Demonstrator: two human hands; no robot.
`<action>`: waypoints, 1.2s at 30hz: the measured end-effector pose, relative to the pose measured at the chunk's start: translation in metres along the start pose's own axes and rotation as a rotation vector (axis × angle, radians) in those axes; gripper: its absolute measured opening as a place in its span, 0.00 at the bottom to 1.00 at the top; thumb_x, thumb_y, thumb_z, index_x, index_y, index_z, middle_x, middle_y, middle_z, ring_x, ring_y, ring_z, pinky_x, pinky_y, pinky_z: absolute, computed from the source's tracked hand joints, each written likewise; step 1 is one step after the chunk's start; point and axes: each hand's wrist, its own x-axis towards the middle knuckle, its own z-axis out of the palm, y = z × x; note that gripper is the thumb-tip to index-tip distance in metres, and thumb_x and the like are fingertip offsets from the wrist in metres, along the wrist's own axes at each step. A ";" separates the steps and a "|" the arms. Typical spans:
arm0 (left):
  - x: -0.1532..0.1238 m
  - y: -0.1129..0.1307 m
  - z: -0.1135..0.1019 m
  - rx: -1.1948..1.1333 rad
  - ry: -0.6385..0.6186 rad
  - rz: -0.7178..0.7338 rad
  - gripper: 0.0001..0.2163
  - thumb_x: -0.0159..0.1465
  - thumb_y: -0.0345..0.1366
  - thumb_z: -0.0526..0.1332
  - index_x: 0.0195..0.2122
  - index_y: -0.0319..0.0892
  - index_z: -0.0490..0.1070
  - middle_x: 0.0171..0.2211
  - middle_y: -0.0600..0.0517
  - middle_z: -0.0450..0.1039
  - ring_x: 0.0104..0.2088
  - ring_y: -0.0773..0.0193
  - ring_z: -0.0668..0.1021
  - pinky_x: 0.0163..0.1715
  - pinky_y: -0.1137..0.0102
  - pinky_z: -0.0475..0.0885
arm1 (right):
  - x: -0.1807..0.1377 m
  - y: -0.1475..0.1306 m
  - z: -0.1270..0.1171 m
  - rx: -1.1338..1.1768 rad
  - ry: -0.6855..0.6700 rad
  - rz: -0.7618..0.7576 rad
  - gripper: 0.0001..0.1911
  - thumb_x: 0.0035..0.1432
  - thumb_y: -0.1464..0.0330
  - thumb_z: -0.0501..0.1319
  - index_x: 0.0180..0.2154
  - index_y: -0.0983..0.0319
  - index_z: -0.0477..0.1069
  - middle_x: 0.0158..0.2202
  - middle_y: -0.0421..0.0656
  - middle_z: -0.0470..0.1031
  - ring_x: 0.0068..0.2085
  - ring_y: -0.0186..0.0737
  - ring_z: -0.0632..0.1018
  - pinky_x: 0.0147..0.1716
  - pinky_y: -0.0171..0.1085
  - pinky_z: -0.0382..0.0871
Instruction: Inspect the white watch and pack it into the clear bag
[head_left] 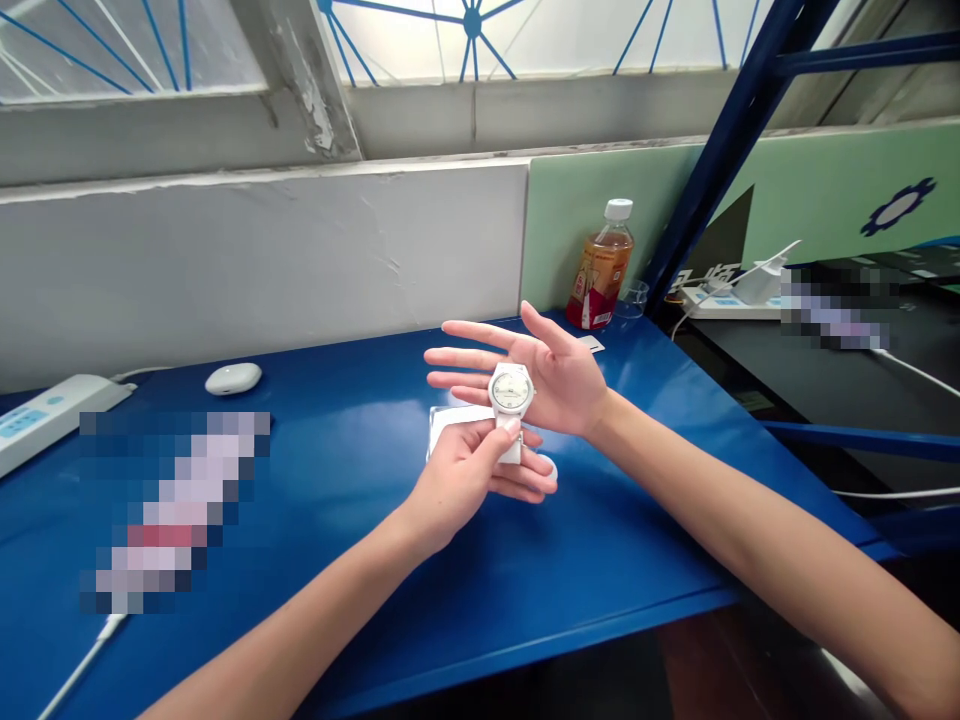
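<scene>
A white wristwatch [512, 391] with a round pale dial is held up above the blue table. My left hand [465, 465] pinches its white strap between thumb and fingers, just below the watch case. Behind the watch, my right hand [551, 375] is open with palm up and fingers stretched to the left. Whether the right palm touches the watch, I cannot tell. Partly hidden under my left hand lies a white, flat, box-like object [444, 418] on the table. A small white rounded thing [552, 467] shows beyond the left fingertips.
On the blue table [360, 620] are a white earbud case [233, 378], a white power strip [52, 415] and a blurred-out device with a white cable [82, 655]. A drink bottle [600, 270] stands by the wall near a blue metal post [720, 150]. Another power strip [731, 305] lies right.
</scene>
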 end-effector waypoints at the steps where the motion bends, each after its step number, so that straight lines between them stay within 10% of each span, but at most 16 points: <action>1: -0.001 0.001 0.000 -0.002 -0.017 -0.003 0.17 0.65 0.46 0.63 0.39 0.33 0.75 0.30 0.42 0.81 0.30 0.53 0.84 0.33 0.62 0.79 | 0.000 0.000 0.001 -0.012 0.003 0.001 0.35 0.68 0.50 0.39 0.63 0.65 0.59 0.58 0.53 0.73 0.59 0.49 0.74 0.60 0.50 0.61; 25: 0.001 0.003 0.001 -0.141 -0.022 -0.129 0.13 0.69 0.38 0.58 0.45 0.31 0.73 0.37 0.36 0.81 0.36 0.51 0.85 0.36 0.63 0.80 | 0.001 -0.002 0.001 0.028 -0.049 -0.003 0.35 0.69 0.50 0.35 0.61 0.64 0.64 0.54 0.51 0.77 0.59 0.46 0.74 0.62 0.48 0.58; 36: 0.003 0.001 -0.003 -0.264 -0.106 -0.048 0.13 0.70 0.34 0.56 0.47 0.32 0.75 0.47 0.36 0.79 0.50 0.47 0.81 0.54 0.55 0.71 | 0.006 0.004 -0.011 0.046 0.048 0.099 0.37 0.68 0.46 0.38 0.55 0.65 0.70 0.54 0.54 0.77 0.57 0.48 0.76 0.61 0.47 0.62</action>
